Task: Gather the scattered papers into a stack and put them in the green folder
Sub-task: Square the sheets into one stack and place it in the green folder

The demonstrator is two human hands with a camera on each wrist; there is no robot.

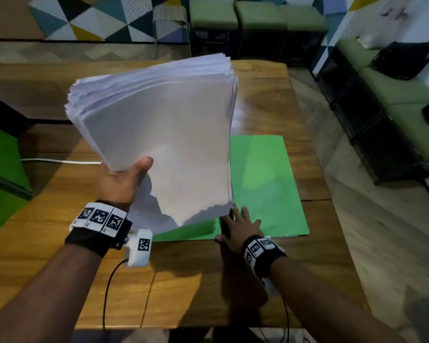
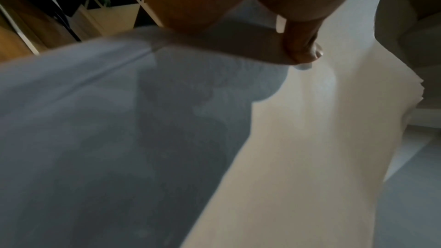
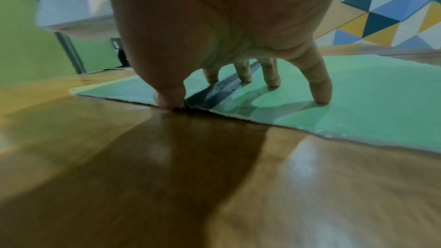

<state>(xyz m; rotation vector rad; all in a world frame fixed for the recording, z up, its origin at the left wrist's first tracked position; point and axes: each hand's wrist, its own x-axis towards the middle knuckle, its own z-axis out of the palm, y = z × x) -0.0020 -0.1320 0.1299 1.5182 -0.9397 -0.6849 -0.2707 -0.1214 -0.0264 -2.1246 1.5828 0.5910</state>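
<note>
My left hand [image 1: 126, 179] grips a thick stack of white papers [image 1: 159, 134] by its near left corner, thumb on top, and holds it tilted above the wooden table [image 1: 183, 280]. In the left wrist view the thumb [image 2: 302, 44] presses on the stack [image 2: 298, 139]. The green folder [image 1: 265, 181] lies open flat on the table, its left half partly hidden under the raised stack. My right hand [image 1: 238, 226] rests on the folder [image 3: 369, 91] at its dark spine [image 3: 222, 88], near the front edge. Its spread fingertips [image 3: 322, 97] press down and hold nothing.
A white cable [image 1: 60, 160] runs across the table on the left. Green stools [image 1: 213, 13] stand behind the table's far edge. A green bench [image 1: 394, 82] with black bags [image 1: 406, 60] runs along the right wall. A green panel [image 1: 3, 154] stands at the left.
</note>
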